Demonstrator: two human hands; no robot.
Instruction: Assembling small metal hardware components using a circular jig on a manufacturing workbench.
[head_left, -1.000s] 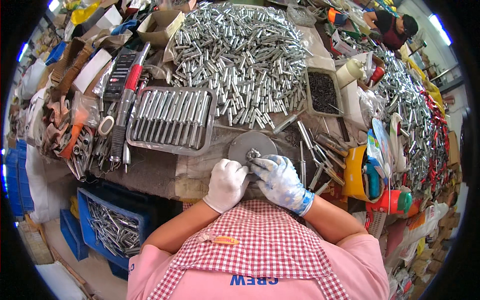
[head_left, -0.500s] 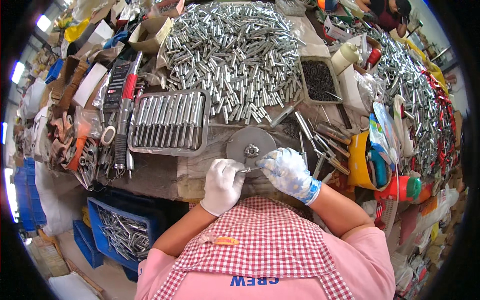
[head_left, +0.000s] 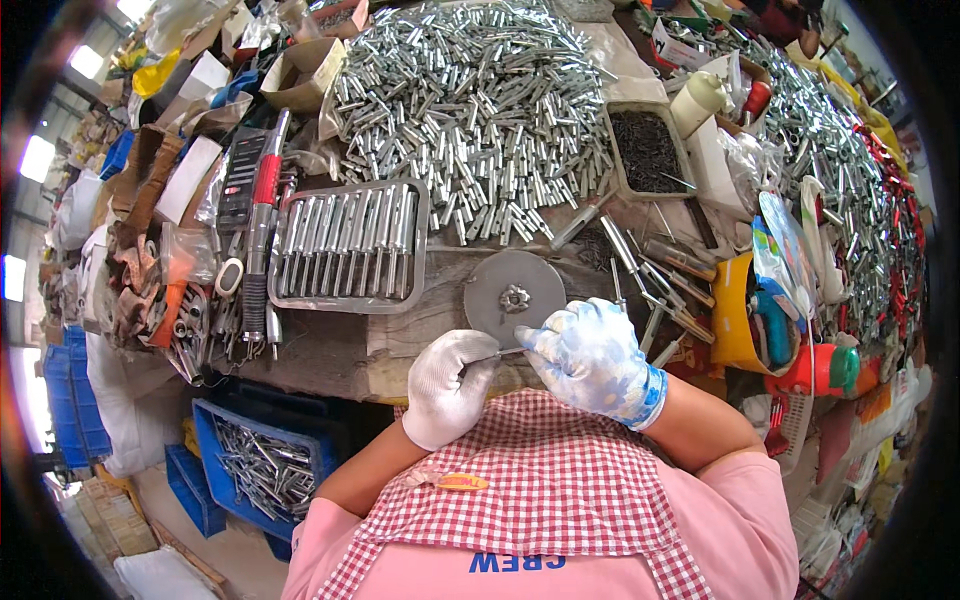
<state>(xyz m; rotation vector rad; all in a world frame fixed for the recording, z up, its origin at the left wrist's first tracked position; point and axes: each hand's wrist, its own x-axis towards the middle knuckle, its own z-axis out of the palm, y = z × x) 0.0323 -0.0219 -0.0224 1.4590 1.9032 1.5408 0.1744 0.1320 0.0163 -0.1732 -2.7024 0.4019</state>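
Observation:
In a white knit glove, my left hand (head_left: 452, 388) is closed in front of my apron. My right hand (head_left: 592, 350), in a blue-and-white patterned glove, pinches at nearly the same spot. A thin metal pin (head_left: 511, 351) bridges the two sets of fingertips; its ends are hidden inside the gloves. Just beyond the hands lies a round grey disc (head_left: 485, 300), with a small cluster of metal pieces (head_left: 515, 298) on its middle. To the left, a clear plastic tray (head_left: 345, 304) holds a row of shiny metal tubes (head_left: 343, 240).
A large heap of metal tubes (head_left: 470, 110) covers the far bench. Right of it stands a bin of dark small pins (head_left: 645, 150). Loose rods and tools (head_left: 665, 290) lie beside my right hand, near a yellow container (head_left: 733, 310). Below left sits a blue crate (head_left: 325, 455) of metal parts.
Both hands have drawn slightly toward my body, away from the disc, still joined at the pin. The right hand has turned more back-up. The whole view has shifted a little.

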